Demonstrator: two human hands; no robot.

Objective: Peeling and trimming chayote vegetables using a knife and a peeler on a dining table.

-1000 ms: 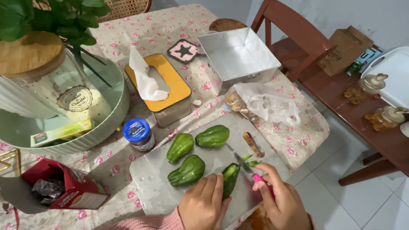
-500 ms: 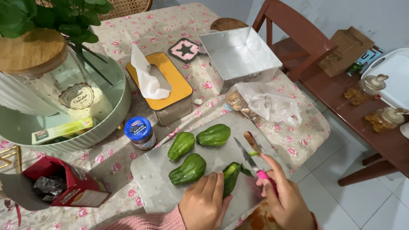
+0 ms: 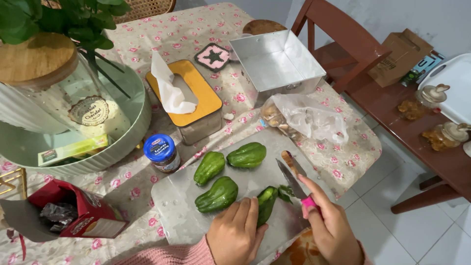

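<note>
Head view
Left hand: the left hand lay on the cutting board, fingers pressed together and curled over the near end of a green chayote, pinning it down.
Right hand: the right hand was closed around the pink handle of a knife, fingers wrapped tight, forefinger stretched along the top.
Knife: its blade slanted up and away from the hand, the edge just beside the far end of the held chayote, where small green peelings lay.
Held chayote: on the board's near right part, between the two hands, partly hidden under the left fingers.
Other chayotes: three whole ones lay further up the board, close together, apart from the hands.
Around the board: a blue-lidded jar stood just beside its far left corner; a clear plastic bag lay past its far right edge; a square metal tin and a tissue box stood beyond on the flowered tablecloth.
</note>
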